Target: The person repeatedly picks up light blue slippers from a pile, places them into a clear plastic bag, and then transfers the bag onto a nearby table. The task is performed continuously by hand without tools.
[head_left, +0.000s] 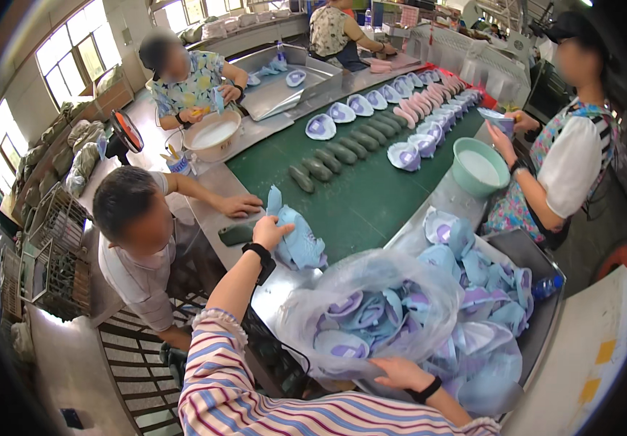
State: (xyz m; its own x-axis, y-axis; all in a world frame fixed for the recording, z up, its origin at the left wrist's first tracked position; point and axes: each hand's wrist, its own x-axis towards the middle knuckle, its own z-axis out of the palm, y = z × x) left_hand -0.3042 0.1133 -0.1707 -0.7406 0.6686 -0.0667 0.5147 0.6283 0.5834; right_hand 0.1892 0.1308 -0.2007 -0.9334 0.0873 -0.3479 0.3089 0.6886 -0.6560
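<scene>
Smooth green belting (357,225) runs up the middle of a metal-edged workshop bench, and at its near end is a floppy bundle of light-blue cloth pieces (300,245), creased and curved. The left hand (273,232) has its fingers closed over the top of this bundle. The right hand (404,374), fingers loosely bent, is at the near rim of a clear, crinkled plastic bag (299,312); whether it pinches the film cannot be told. Cupped blue and lilac pieces (371,312) fill the bag. Farther up the belt lie rows of rounded, dark green shapes (344,151), pink ones (418,105) and shell-like cups (360,105). Co-workers (571,156) surround the bench; bright windows (77,54) line the left wall.
</scene>
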